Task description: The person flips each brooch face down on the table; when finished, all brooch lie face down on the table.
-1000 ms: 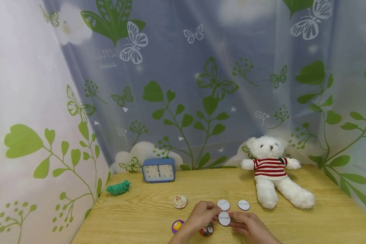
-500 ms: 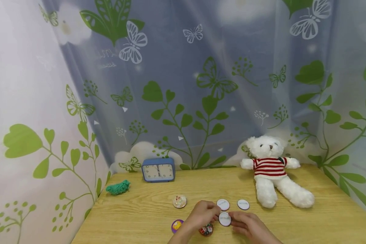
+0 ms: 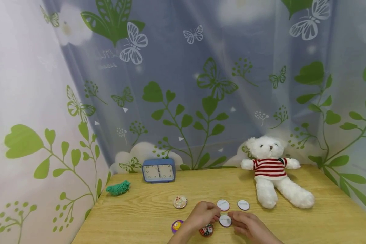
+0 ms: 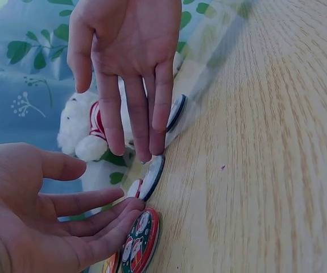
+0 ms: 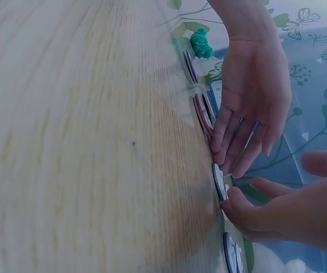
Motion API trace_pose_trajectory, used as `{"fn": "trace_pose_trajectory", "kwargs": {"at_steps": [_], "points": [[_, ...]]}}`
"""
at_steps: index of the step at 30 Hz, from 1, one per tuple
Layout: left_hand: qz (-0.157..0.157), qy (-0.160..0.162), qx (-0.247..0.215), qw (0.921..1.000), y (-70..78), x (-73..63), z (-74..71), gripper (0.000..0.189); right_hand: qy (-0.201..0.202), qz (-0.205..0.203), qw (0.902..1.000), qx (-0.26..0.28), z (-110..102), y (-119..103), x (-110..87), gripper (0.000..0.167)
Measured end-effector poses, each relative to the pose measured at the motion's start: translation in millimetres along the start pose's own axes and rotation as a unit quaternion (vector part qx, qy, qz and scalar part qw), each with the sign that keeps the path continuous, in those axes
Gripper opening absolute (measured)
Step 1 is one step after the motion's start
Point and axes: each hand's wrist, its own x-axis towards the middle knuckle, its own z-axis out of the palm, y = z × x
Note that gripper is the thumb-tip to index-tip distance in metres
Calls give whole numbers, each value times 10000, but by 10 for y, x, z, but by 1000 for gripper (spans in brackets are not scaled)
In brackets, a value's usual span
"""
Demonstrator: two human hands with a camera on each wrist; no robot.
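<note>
A round badge [image 3: 225,220], its white back facing up, lies on the table between the two hands. My left hand [image 3: 203,215] is on its left, fingertips right at the edge. From the right, my right hand [image 3: 249,225] reaches the opposite edge with its fingertips. The left wrist view shows the fingers of both hands extended toward the badge [image 4: 152,177], without curling round it. Just behind it is a second white-backed badge [image 3: 223,205], and a third one [image 3: 243,205] lies to its right. A red and green picture badge [image 3: 206,230] is partly covered by the left hand.
A cream decorated badge [image 3: 180,202] and a purple badge with a yellow figure [image 3: 177,226] lie to the left. Farther back stand a blue clock [image 3: 159,170] and a white teddy bear [image 3: 269,173]. A green yarn bundle [image 3: 118,187] rests near the left edge.
The badge between the hands has shifted slightly toward the near edge and to the right, leaving a small gap to the badge behind it. Both hands stay almost in place.
</note>
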Motion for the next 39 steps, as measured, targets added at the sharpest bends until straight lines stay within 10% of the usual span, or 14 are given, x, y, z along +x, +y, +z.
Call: {"fn": "trace_pose_trajectory", "kwargs": {"at_steps": [27, 39], "points": [[629, -111, 378, 9972, -93, -260, -488, 24, 685, -636, 9947, -427, 134, 25, -9, 62], [166, -196, 547, 9982, -128, -441, -768, 29, 58, -706, 9973, -207, 216, 44, 30, 57]]}}
